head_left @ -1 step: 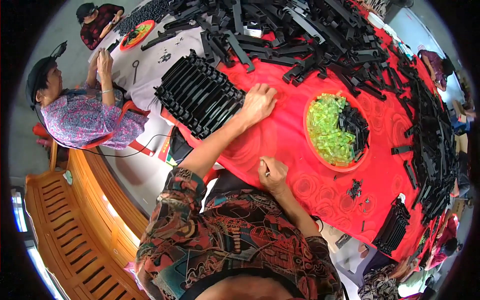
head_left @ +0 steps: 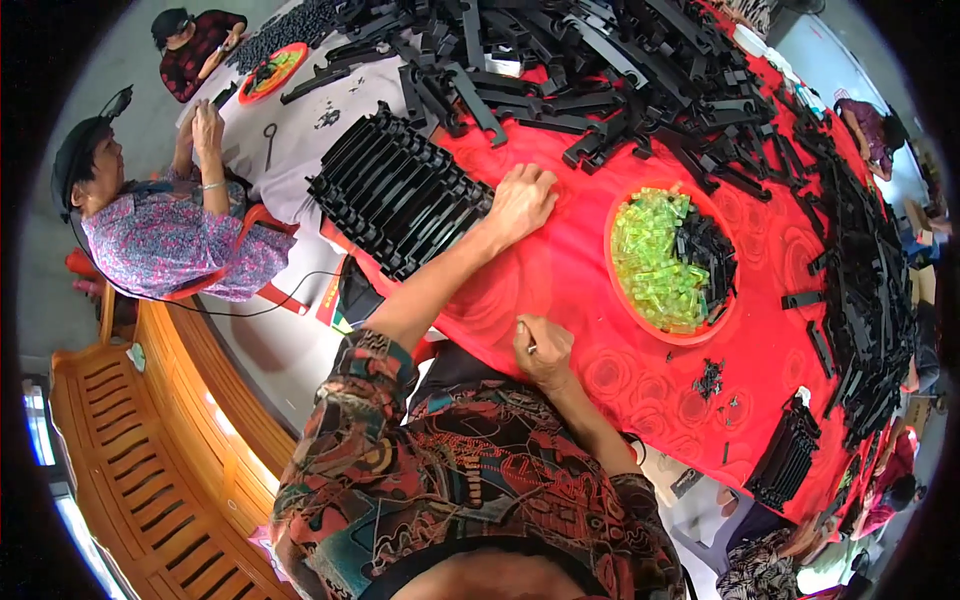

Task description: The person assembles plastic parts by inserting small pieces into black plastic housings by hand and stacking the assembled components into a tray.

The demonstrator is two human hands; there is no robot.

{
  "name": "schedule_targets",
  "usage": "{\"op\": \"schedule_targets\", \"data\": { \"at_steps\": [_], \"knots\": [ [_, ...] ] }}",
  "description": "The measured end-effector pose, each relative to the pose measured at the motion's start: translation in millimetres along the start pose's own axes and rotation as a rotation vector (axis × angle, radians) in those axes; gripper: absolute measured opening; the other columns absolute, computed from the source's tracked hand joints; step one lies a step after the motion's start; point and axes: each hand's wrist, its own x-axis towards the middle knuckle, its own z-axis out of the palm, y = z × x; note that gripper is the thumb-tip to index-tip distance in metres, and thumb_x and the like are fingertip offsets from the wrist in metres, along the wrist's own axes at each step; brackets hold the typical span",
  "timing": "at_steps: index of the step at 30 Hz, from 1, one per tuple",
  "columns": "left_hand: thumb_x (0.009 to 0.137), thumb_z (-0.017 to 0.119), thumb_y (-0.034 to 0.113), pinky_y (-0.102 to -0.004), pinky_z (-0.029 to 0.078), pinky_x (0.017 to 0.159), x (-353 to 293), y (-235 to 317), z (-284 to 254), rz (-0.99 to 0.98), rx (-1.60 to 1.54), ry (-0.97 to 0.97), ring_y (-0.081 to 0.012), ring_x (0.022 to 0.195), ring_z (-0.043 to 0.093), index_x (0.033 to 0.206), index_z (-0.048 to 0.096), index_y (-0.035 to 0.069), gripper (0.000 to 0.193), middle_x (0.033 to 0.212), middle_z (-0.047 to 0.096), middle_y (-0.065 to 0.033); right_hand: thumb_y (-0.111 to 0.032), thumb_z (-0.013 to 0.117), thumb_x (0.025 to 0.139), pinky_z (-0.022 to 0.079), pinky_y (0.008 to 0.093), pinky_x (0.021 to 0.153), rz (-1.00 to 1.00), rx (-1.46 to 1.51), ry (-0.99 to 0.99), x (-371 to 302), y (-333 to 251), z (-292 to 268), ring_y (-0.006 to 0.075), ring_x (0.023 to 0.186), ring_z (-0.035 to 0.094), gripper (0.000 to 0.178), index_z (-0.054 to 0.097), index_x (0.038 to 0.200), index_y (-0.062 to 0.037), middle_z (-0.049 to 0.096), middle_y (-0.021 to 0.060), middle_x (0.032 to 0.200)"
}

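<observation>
My left hand (head_left: 522, 204), its fingers curled, lies on the red tablecloth (head_left: 500, 290) beside the right end of a row of black plastic strips (head_left: 400, 190). Whatever may be under those fingers is hidden. The strips lie side by side in a neat block. Close to the table's near edge, my right hand (head_left: 545, 350) is closed, with a small pale, shiny bit showing between thumb and fingers; its kind is too small to tell. To the right of both hands stands an orange-red bowl (head_left: 612, 285) holding yellow-green clear pieces (head_left: 650, 260) and small black pieces (head_left: 708, 258).
A big heap of loose black strips (head_left: 600, 80) covers the far side, continuing down the right (head_left: 850, 300). Black scraps (head_left: 710, 380) and another stacked block (head_left: 787, 460) lie at the near right. A seated co-worker (head_left: 170, 220) works at left, near scissors (head_left: 269, 145) and a wooden bench (head_left: 150, 450).
My left hand has shifted very slightly to the right. Otherwise the two frames look the same.
</observation>
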Motion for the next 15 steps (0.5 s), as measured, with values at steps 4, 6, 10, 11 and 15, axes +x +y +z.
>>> {"op": "schedule_targets", "data": {
  "at_steps": [4, 6, 10, 11, 15],
  "knots": [
    [0.076, 0.067, 0.019, -0.0453, 0.048, 0.076, 37, -8, 41, -0.065, 0.027, -0.021, -0.0356, 0.092, 0.055, 0.095, 0.054, 0.003, 0.028, 0.095, 0.056, -0.0177, 0.001, 0.061, 0.072, 0.045, 0.034, 0.046, -0.071, -0.011, 0.016, -2, 2, 3, 0.0225, 0.05, 0.056, 0.01, 0.058, 0.08, -0.0032, 0.054, 0.0081, 0.06],
    [0.075, 0.067, 0.021, -0.0455, 0.048, 0.078, 49, -15, 55, -0.132, 0.073, -0.034, -0.0366, 0.094, 0.056, 0.099, 0.052, 0.002, 0.034, 0.098, 0.056, -0.0194, 0.001, 0.062, 0.069, 0.044, 0.0339, 0.045, -0.048, 0.017, -0.049, -4, 0, 2, 0.0212, 0.048, 0.056, 0.013, 0.057, 0.079, -0.0042, 0.051, 0.0069, 0.057],
    [0.077, 0.066, 0.026, -0.0465, 0.048, 0.08, 66, -22, 77, -0.181, 0.096, -0.066, -0.0374, 0.096, 0.055, 0.1, 0.051, 0.001, 0.036, 0.101, 0.056, -0.0209, 0.001, 0.062, 0.067, 0.043, 0.0345, 0.043, -0.045, 0.003, -0.062, -5, 4, 5, 0.0199, 0.046, 0.054, 0.018, 0.054, 0.082, -0.0045, 0.049, 0.0063, 0.056],
    [0.075, 0.065, 0.023, -0.0478, 0.048, 0.08, 68, -24, 76, -0.165, 0.059, -0.046, -0.0387, 0.093, 0.056, 0.1, 0.052, 0.0, 0.036, 0.098, 0.058, -0.0229, 0.001, 0.062, 0.067, 0.043, 0.0345, 0.043, -0.041, 0.002, -0.059, -5, 3, 5, 0.0199, 0.046, 0.054, 0.018, 0.054, 0.082, -0.0045, 0.049, 0.0063, 0.056],
    [0.071, 0.057, 0.017, -0.0494, 0.048, 0.076, 65, -17, 63, -0.229, -0.123, 0.134, -0.0433, 0.081, 0.059, 0.1, 0.054, -0.002, 0.035, 0.084, 0.062, -0.0263, 0.001, 0.062, 0.068, 0.043, 0.035, 0.043, -0.044, -0.014, -0.069, -4, 2, 4, 0.0208, 0.047, 0.055, 0.018, 0.054, 0.083, -0.0044, 0.049, 0.0065, 0.056]
  ]
}}
